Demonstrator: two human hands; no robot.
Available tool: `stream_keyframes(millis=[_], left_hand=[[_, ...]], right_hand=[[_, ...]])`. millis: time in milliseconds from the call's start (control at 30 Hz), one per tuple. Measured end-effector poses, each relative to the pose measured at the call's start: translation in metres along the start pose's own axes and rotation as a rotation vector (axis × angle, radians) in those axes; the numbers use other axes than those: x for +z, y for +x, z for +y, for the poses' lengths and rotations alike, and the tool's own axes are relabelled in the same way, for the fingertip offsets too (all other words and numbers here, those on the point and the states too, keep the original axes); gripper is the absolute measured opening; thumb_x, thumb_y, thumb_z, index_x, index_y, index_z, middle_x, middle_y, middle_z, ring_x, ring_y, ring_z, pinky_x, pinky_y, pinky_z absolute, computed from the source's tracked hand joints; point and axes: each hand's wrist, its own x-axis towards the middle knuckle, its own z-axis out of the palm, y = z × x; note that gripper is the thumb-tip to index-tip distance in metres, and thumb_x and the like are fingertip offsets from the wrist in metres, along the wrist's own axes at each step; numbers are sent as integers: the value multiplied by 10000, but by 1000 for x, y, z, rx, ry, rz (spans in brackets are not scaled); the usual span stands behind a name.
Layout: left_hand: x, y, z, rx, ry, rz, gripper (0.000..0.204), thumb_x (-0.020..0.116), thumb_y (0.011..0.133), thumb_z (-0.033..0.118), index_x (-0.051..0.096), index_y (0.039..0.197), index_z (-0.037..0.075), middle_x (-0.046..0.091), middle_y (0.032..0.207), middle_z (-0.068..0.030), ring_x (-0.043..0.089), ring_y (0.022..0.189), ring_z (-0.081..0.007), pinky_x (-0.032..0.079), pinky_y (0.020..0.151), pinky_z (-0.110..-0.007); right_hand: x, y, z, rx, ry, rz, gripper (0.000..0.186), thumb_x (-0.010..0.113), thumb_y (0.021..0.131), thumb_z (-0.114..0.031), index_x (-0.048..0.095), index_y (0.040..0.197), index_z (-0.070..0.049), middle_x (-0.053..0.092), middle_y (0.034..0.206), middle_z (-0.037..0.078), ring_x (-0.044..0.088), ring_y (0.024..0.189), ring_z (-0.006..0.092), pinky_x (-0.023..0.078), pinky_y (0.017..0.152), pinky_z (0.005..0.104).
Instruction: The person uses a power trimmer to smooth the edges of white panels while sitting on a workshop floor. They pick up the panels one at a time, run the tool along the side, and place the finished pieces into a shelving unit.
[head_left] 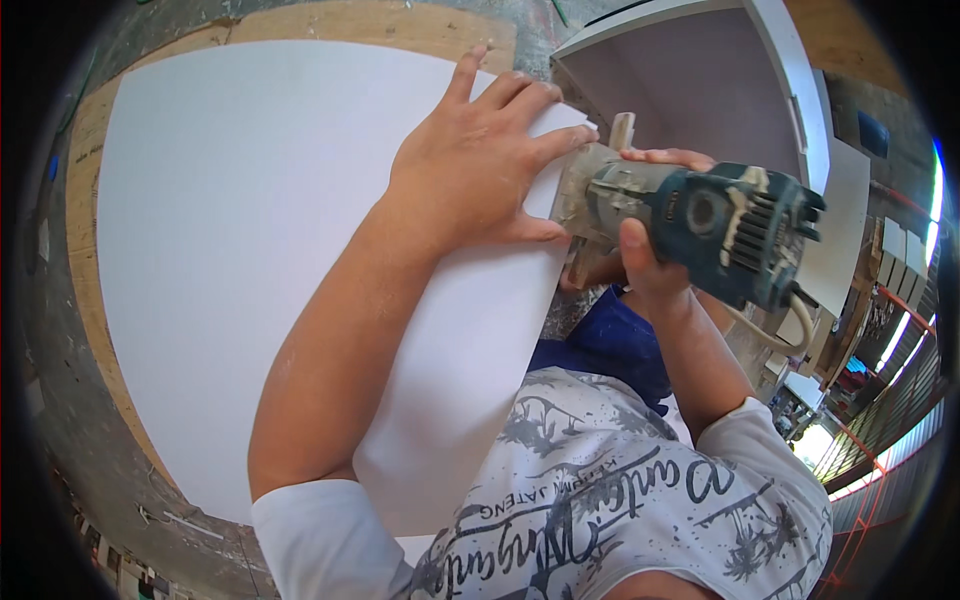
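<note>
A large white panel [240, 230] lies flat beneath my arms. My left hand [480, 155] rests on it near its right edge, fingers spread, index fingertip and thumb close to the router's base; whether they touch it I cannot tell. My right hand [655, 265] is wrapped around a dark teal trim router [715, 215], thumb on the near side and fingers showing on the far side. The router is tilted over sideways, its dusty base [577, 192] against the panel's right edge. The bit is hidden behind the base. A cord [795, 335] loops from the motor's end.
Beneath the panel is a larger sheet of plywood [85, 230], showing along its left and far sides. An open white cabinet box [690, 75] stands at the far right. Stacked boards [900, 262] and red metal bars [860, 530] are farther right.
</note>
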Motion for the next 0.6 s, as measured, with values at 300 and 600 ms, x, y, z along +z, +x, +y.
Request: stream_keyframes(millis=[300, 600], left_hand=[[3, 1, -2, -39, -55, -30, 841, 885, 651, 510, 628, 1417, 274, 573, 1431, -89, 487, 1378, -294, 238, 1235, -559], [3, 10, 0, -90, -185, -72, 802, 922, 589, 386, 688, 1344, 244, 580, 1399, -85, 499, 1363, -287, 223, 1245, -561]], right_hand=[[0, 4, 0, 49, 143, -3, 706, 824, 853, -245, 370, 1364, -68, 531, 1258, 153, 605, 1230, 294, 526, 1070, 463], [-18, 3, 1, 123, 172, -142, 840, 850, 856, -291, 323, 1500, -177, 516, 1339, 137, 583, 1265, 323, 490, 1127, 565]])
